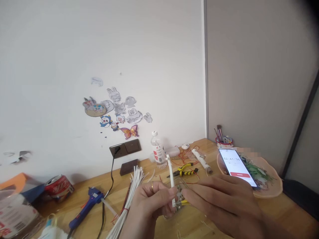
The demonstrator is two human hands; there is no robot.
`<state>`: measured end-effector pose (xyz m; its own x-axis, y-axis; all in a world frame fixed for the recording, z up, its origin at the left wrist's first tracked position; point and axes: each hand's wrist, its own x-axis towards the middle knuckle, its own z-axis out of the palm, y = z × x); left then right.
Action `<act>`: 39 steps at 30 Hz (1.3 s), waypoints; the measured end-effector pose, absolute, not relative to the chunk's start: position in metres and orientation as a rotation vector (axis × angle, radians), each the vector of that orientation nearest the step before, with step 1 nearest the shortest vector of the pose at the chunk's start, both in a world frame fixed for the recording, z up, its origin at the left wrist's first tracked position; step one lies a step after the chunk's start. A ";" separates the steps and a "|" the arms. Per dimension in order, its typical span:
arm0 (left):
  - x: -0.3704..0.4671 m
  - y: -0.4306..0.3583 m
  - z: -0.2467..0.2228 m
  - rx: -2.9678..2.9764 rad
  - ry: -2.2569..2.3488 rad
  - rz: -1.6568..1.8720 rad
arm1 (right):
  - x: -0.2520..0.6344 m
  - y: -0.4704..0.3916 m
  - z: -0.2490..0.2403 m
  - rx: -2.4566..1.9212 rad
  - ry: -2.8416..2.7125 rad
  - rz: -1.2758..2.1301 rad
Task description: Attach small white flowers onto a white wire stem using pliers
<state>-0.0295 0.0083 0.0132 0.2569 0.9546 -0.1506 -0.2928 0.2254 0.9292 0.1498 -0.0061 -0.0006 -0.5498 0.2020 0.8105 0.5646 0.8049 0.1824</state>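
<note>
In the head view, one bottle [159,152] stands on the desk [284,212] by the wall. Nearer than the bottle are the two hands: the left hand [157,197] pinches one white strip [170,174], its upper end just in front of the bottle; the right hand [221,199] has its fingertips at one small greyish piece [179,192] beside the strip, whether gripping I cannot tell. Right of the bottle lie one pair of pliers [177,173], one white roll [200,161] and, farther off, one phone [233,162] and one cup [224,142] of brushes. Left of it are two wall sockets, one bundle [132,196] of white strips, one glue gun [86,209] and one red can [59,188].
</note>
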 end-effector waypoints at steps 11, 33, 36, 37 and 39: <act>-0.029 0.007 0.011 0.994 0.924 1.083 | 0.144 -0.009 -0.001 -0.631 -2.086 -0.526; -0.024 0.012 0.003 1.526 1.193 1.095 | 0.146 -0.001 0.005 -1.203 -2.246 0.047; -0.026 0.024 -0.003 1.341 1.113 1.215 | 0.142 0.001 -0.002 -1.125 -2.137 -0.453; -0.027 0.027 -0.004 1.282 1.092 1.234 | 0.141 0.002 -0.003 -1.078 -2.114 -0.586; -0.028 0.031 -0.004 1.190 1.063 1.230 | 0.142 0.002 -0.004 -0.988 -2.060 -0.777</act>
